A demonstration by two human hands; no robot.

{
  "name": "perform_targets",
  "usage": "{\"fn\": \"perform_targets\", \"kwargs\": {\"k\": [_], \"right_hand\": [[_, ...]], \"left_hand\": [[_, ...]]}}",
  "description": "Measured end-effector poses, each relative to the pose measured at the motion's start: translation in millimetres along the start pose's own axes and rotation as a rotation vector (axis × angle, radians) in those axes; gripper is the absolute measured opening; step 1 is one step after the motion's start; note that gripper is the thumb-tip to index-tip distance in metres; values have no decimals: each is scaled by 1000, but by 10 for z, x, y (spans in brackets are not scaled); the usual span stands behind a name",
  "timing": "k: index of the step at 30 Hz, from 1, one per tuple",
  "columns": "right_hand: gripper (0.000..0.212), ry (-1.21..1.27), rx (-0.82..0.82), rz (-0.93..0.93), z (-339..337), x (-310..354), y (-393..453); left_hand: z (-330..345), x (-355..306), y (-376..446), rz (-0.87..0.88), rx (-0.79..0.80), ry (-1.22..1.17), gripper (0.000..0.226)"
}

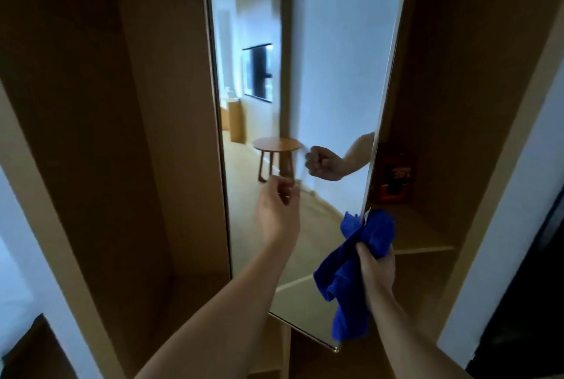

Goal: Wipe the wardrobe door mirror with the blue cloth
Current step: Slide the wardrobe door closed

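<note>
Blue cloth (354, 262) is hanging bunched from the right hand (377, 268), whose fingers are gripping it at the mirror's right edge, its top fold touching the glass. The mirror (320, 73) on the open wardrobe door is showing a reflected round wooden table (276, 146) and a dark screen on a wall. The left hand (276, 210) is hovering before the glass, fingers loosely curled and holding nothing. Behind the door, a wardrobe shelf (424, 235) is carrying a red-orange box (395, 178); its label is too blurred to read.
</note>
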State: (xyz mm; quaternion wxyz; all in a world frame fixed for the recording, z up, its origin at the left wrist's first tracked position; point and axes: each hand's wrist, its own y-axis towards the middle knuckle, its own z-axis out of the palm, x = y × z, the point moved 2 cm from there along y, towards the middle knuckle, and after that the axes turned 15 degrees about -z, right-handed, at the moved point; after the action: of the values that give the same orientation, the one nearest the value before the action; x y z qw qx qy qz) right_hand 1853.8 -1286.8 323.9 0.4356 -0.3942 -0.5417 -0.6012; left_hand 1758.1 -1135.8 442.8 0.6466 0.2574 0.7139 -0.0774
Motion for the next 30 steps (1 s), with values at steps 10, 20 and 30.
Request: {"fn": "perform_targets", "kwargs": {"k": [10,20,30], "right_hand": [[36,-128,59,-6,-36,-44,-321],[28,-72,227,-33,-39,45,-504],[30,-193,345,-83,-26,50,-548]], "left_hand": [[256,220,-814,37,144,87,8],[270,222,-943,32,75,155,13],[157,284,-948,0,-52,100,7]]}}
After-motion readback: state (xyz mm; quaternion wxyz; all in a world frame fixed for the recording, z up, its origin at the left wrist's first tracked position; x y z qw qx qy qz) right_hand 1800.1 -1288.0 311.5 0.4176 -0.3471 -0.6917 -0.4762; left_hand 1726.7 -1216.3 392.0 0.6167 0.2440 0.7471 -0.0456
